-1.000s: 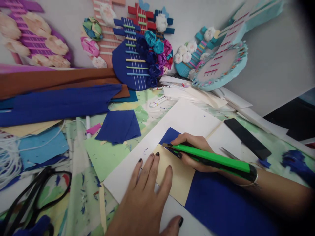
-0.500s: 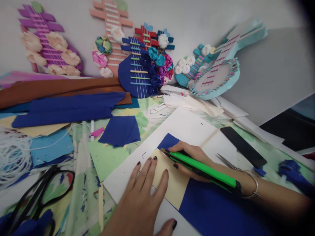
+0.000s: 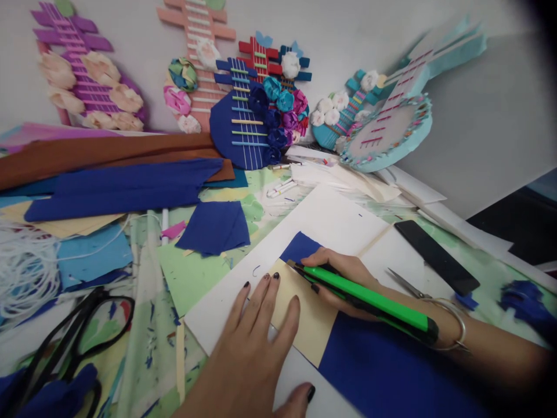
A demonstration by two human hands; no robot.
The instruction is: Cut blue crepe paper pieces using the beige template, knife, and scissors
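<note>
My right hand (image 3: 343,284) grips a green utility knife (image 3: 369,297), its tip at the upper edge of a cream paper rectangle (image 3: 311,325). That rectangle lies on a dark blue sheet (image 3: 374,366), and a blue corner sticks out above it. My left hand (image 3: 261,337) is spread flat, its fingertips on the cream piece's left edge and the white board (image 3: 217,307) beneath. Part of a pale, shiny strip shows under the left fingers; its kind is mostly hidden. Right of the knife lie scissors (image 3: 407,283), partly covered by my right wrist.
Blue paper squares (image 3: 213,227) lie behind the board, near long blue paper (image 3: 126,188). Black glasses (image 3: 104,325) and white cord (image 3: 26,267) are at left. A black phone (image 3: 437,255) lies at right. Several decorated paper guitars, including a blue one (image 3: 237,128), lean against the wall.
The view has shifted slightly. Both hands and the knife stay in nearly the same place on the paper; any knife movement is too small to make out.
</note>
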